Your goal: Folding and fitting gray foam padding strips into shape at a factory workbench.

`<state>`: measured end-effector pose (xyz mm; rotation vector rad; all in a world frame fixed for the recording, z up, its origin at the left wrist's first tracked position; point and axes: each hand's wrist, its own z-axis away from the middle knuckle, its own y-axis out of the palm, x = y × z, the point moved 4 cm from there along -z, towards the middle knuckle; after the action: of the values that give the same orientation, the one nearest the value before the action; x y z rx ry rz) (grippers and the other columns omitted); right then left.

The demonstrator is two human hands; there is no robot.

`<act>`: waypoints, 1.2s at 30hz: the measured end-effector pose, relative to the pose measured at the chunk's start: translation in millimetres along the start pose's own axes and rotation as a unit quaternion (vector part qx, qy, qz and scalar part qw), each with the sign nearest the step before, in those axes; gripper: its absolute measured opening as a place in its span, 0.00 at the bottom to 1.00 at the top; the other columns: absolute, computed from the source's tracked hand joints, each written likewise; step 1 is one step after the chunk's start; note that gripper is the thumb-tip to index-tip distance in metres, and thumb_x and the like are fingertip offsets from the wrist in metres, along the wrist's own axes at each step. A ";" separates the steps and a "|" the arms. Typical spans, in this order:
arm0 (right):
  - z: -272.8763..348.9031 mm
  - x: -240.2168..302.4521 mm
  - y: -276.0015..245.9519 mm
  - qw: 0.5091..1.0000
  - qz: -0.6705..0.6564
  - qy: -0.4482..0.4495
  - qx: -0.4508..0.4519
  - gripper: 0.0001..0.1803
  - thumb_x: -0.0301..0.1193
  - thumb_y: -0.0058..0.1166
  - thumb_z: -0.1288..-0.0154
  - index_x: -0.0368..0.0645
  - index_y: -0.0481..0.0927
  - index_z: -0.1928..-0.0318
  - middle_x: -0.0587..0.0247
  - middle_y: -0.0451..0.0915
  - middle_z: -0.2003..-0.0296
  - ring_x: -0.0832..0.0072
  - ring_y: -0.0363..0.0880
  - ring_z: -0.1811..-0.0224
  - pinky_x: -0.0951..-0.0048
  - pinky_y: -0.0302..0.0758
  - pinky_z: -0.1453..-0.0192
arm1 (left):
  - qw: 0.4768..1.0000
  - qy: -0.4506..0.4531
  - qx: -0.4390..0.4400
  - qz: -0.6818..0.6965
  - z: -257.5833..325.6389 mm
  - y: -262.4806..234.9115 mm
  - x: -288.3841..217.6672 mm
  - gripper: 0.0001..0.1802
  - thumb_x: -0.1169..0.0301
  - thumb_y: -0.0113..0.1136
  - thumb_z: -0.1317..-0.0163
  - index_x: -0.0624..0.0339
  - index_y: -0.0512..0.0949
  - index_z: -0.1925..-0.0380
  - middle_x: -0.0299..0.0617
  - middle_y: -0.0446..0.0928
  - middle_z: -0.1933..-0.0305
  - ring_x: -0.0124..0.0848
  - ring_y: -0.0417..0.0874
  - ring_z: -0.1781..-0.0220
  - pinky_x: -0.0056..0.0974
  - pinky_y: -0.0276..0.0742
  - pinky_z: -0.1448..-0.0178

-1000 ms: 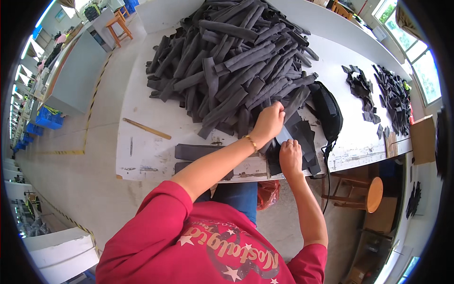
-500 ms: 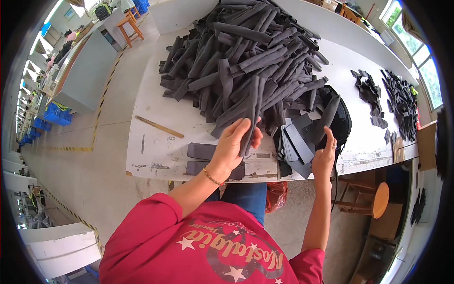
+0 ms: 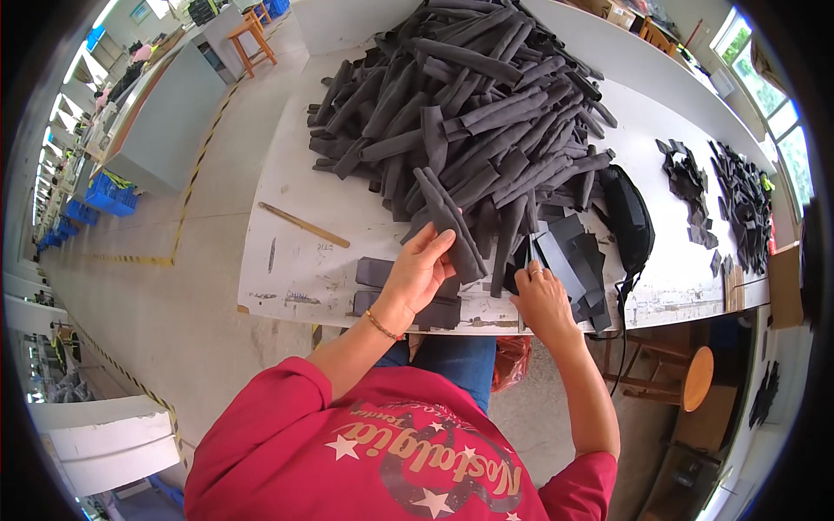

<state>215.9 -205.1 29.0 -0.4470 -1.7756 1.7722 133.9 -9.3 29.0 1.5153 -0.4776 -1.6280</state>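
My left hand (image 3: 424,271) pinches a dark grey fabric sleeve (image 3: 450,221), a long folded tube held slantwise between thumb and fingers. To its right, my right hand (image 3: 546,300) reaches into a spread stack of thin dark flat sheets (image 3: 569,252). Its thumb and fingers are closed at the edge of one sheet; the fingertips are partly hidden. Beyond both hands rises a large heap of similar dark grey sleeves (image 3: 486,113). Flat dark fabric strips (image 3: 373,272) lie by the front edge, partly behind my left forearm.
Right of the sheets stands a black rounded object (image 3: 629,221) with a cord running over the table edge. A narrow wooden strip (image 3: 304,224) lies at left on the white table (image 3: 287,260). Dark cut pieces (image 3: 738,191) cover the far right; a round stool (image 3: 698,379) stands below.
My right hand has moved left and down from beside the black object to the sheets. The sleeve near its fingers is gone from there. My left hand's sleeve has tilted, top toward the left.
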 end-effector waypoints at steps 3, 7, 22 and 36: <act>4.0 6.5 -15.0 1.000 0.019 -0.009 0.012 0.21 0.32 0.68 0.49 0.38 0.72 0.59 0.51 0.74 0.57 0.53 0.75 0.52 0.56 0.73 0.49 | 1.000 -0.010 0.001 0.020 1.6 -5.1 -3.6 0.22 0.68 0.53 0.28 0.57 0.68 0.36 0.42 0.79 0.54 0.37 0.84 0.54 0.43 0.83 0.46; 8.1 4.4 -33.1 0.999 0.020 0.036 0.011 0.17 0.31 0.64 0.43 0.38 0.73 0.58 0.51 0.74 0.56 0.57 0.74 0.50 0.59 0.72 0.48 | 0.999 -0.020 -0.001 0.034 1.9 -9.6 -3.3 0.20 0.70 0.54 0.29 0.58 0.68 0.38 0.43 0.80 0.54 0.45 0.85 0.51 0.46 0.82 0.44; 39.0 60.2 -26.9 0.918 -0.303 0.019 -0.254 0.24 0.22 0.66 0.48 0.42 0.81 0.47 0.58 0.81 0.55 0.60 0.78 0.56 0.64 0.74 0.51 | 0.997 -0.004 -0.062 0.038 -0.1 -11.0 -5.6 0.09 0.72 0.55 0.31 0.62 0.72 0.53 0.45 0.79 0.56 0.48 0.84 0.52 0.46 0.84 0.47; 28.5 70.8 -30.9 0.925 -0.084 -0.012 -0.370 0.19 0.20 0.63 0.47 0.47 0.83 0.53 0.69 0.80 0.59 0.68 0.76 0.59 0.65 0.69 0.55 | 0.997 0.007 -0.071 -0.005 12.7 -2.4 3.8 0.12 0.76 0.52 0.31 0.64 0.68 0.49 0.52 0.79 0.51 0.47 0.84 0.51 0.48 0.82 0.42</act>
<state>148.9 -186.0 72.8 -0.5413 -2.3875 0.9402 121.4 -14.2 27.3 1.4242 -0.3402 -1.6221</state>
